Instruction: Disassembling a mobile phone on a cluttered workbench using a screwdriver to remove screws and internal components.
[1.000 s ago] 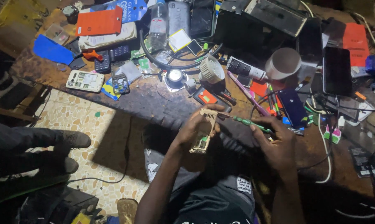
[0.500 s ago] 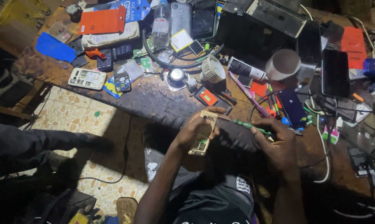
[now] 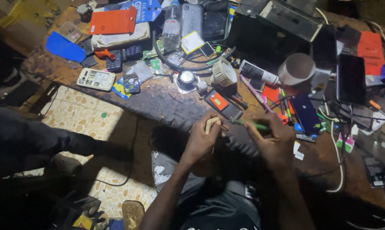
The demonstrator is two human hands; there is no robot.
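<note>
My left hand (image 3: 203, 138) grips a small pale phone frame (image 3: 211, 124), held upright on edge above my lap. My right hand (image 3: 271, 142) holds a green-handled screwdriver (image 3: 254, 125), and its metal tip points left at the frame's top. Both hands hover just in front of the dark wooden workbench (image 3: 158, 100). Most of the frame is hidden behind my left fingers.
The bench is crowded: a small lamp (image 3: 186, 79), a white keypad phone (image 3: 96, 79), an orange box (image 3: 112, 20), a blue card (image 3: 64, 47), a tape roll (image 3: 296, 68), dark phones (image 3: 350, 79), cables. Another person's leg (image 3: 52, 142) stretches across the tiled floor at left.
The phone frame has turned from lying flat in my left hand to standing on edge. The other person's leg and foot shifted on the floor.
</note>
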